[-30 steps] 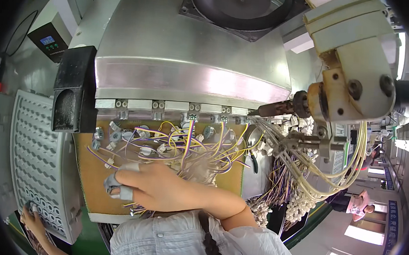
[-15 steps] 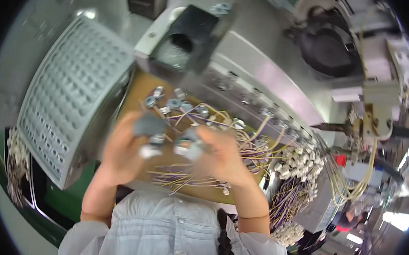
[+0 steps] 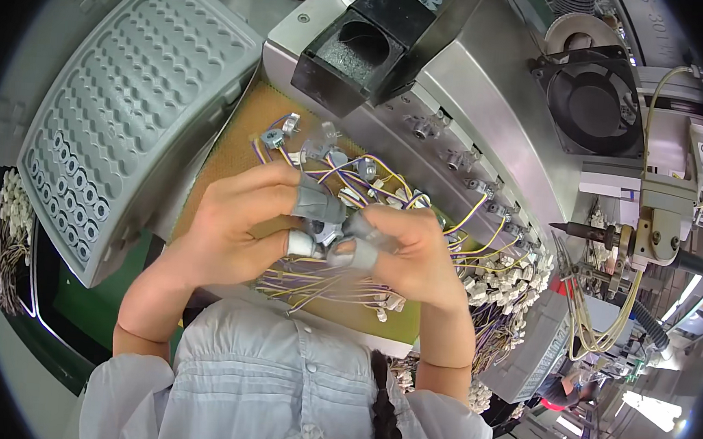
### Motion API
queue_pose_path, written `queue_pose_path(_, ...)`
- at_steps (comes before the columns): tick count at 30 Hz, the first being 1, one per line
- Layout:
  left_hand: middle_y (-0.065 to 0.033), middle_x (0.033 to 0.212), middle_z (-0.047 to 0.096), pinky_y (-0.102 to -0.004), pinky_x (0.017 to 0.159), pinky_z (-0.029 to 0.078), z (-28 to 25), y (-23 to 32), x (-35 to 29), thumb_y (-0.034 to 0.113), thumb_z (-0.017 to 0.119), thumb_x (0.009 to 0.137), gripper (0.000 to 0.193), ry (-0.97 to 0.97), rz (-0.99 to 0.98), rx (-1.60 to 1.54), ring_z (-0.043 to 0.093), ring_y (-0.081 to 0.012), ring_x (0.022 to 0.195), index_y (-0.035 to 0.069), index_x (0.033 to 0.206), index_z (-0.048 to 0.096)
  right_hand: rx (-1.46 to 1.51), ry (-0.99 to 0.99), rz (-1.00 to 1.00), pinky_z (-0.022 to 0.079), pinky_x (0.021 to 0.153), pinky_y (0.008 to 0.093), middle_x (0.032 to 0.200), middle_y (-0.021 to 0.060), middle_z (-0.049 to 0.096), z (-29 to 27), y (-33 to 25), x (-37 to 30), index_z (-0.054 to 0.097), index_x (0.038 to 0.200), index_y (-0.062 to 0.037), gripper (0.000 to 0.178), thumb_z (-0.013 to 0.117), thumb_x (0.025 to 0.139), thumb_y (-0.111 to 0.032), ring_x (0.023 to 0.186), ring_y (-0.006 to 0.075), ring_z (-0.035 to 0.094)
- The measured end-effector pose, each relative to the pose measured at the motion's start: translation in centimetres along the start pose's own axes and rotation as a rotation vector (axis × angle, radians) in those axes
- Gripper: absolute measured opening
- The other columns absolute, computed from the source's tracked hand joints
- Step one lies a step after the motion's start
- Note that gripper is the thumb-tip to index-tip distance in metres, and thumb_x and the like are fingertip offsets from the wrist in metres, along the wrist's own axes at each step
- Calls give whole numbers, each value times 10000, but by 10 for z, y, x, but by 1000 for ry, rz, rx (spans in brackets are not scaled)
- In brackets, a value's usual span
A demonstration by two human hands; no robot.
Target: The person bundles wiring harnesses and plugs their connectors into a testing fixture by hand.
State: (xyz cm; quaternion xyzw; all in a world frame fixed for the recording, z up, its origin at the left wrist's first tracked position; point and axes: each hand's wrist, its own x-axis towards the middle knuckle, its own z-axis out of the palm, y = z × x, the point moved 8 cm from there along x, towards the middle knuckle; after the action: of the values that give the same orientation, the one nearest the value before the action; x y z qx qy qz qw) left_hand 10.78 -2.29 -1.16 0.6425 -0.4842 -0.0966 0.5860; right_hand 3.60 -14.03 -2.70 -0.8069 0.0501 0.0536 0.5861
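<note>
My left hand (image 3: 237, 224) and my right hand (image 3: 418, 261) meet over a brown work board (image 3: 243, 138). Grey and white coverings wrap several of their fingertips. Between them is a small silvery metal part (image 3: 328, 232), pinched by the left thumb and fingers. My right thumb and fingers close against its other side; blur and fingers hide much of it. Beyond the hands lie small round metal parts (image 3: 273, 138) with leads attached. Yellow and purple wires with white connectors (image 3: 334, 288) spread over the board just below the hands.
At the left stands a grey moulded tray (image 3: 153, 83), its near rows filled with ring-like metal pieces (image 3: 68, 191). A black box (image 3: 363, 49) sits ahead. Metal parts line a steel fixture (image 3: 454, 157). A pointed iron (image 3: 583, 232) and a black fan (image 3: 596, 102) are right.
My hands have come together; half a second ago a gap separated them, with a small part at each. The whole view has also shifted, and the blur has lessened.
</note>
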Motion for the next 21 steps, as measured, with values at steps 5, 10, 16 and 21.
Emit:
queue_pose_path(5,-91,756,544,-325,513,437,3,12,21,-41,581,561,310,-35,135,224,558,-257,632,35,859,617,462,-93,304,442,406,176,638,50,615,-4,29,10,645,781,-23,65,638,764,-86,508,69,563)
queue_pose_path(10,-99,823,527,-301,596,424,3,-18,37,-53,564,565,272,-155,106,-54,516,-262,709,22,826,578,446,-107,102,458,402,208,741,82,638,8,24,14,584,982,30,286,623,768,-156,561,115,605)
queue_pose_path(16,-68,909,528,-304,702,424,-42,-66,5,-71,527,587,314,-60,-151,403,489,-255,834,33,880,570,406,136,241,362,332,174,571,43,572,4,27,3,587,834,4,147,574,772,-128,399,70,505)
queue_pose_path(21,-72,828,542,-320,653,452,-26,-76,-15,-27,560,570,315,-96,106,795,513,-240,758,39,877,590,541,240,127,402,375,195,643,42,574,14,35,-1,570,915,-12,204,559,818,-192,468,64,504)
